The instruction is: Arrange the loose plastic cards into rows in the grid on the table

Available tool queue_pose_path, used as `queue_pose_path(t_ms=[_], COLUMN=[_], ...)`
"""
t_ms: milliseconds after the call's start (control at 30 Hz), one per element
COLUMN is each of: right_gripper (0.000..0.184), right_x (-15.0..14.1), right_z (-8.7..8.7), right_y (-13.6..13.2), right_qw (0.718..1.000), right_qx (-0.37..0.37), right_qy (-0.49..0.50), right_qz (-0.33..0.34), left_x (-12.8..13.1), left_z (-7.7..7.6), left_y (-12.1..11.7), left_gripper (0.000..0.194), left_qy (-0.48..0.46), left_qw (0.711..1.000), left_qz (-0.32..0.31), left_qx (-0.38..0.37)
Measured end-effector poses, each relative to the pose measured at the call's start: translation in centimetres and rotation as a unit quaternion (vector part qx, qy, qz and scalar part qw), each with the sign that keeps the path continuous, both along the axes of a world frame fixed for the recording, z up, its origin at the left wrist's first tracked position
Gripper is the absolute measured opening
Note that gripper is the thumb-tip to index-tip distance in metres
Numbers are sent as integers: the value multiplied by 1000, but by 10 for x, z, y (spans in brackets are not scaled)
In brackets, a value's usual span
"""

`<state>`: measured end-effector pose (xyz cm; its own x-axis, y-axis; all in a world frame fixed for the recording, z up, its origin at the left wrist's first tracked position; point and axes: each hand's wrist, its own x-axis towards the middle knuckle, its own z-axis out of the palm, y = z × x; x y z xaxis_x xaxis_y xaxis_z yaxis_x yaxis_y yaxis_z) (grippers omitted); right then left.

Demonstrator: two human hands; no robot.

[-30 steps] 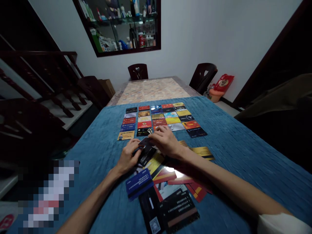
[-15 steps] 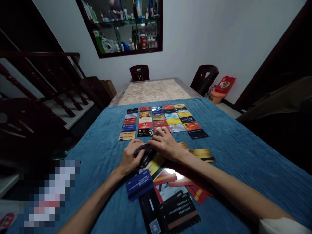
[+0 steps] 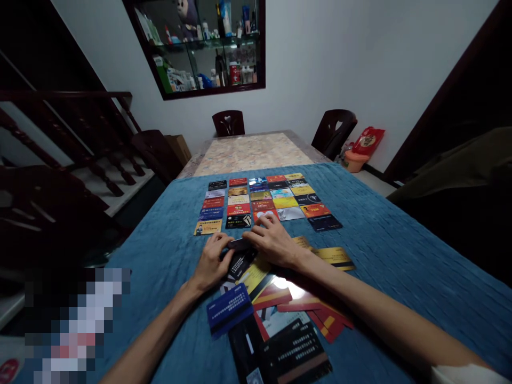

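A dark card, seen nearly edge-on, is held between my two hands just above the loose cards. My left hand pinches its left end with thumb and fingers. My right hand has curled fingers closed at its right end, hiding part of it. Below them lies an overlapping pile with a black card, a yellow card, a blue card and red cards. Beyond my hands, several cards lie face up in rows, among them a black card with a diamond pattern.
A blue cloth covers the near part of the table. Gold cards lie right of my right wrist. Larger black cards are nearest me. Dark chairs stand around the far end.
The dark card between my hands has tilted so that more of its surface shows. My hands stay in nearly the same place; the view has shifted slightly.
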<state>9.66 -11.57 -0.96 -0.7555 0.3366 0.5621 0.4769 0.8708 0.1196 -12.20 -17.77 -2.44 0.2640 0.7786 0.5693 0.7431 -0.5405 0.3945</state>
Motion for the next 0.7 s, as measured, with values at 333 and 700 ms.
queue_pose_path(t_ms=[333,700], right_gripper=[32,30], right_x=[1,0], right_z=[-2,3], right_y=[-1,-4], right_qw=[999,998], right_qx=[10,28], right_qy=[-23,-10], right_qz=[-25,-46], left_x=[-6,-15], left_z=[-2,4], left_y=[2,6], left_gripper=[15,15], left_qy=[4,-48], left_qw=[999,997], left_qz=[22,31], left_qx=[-36,-52])
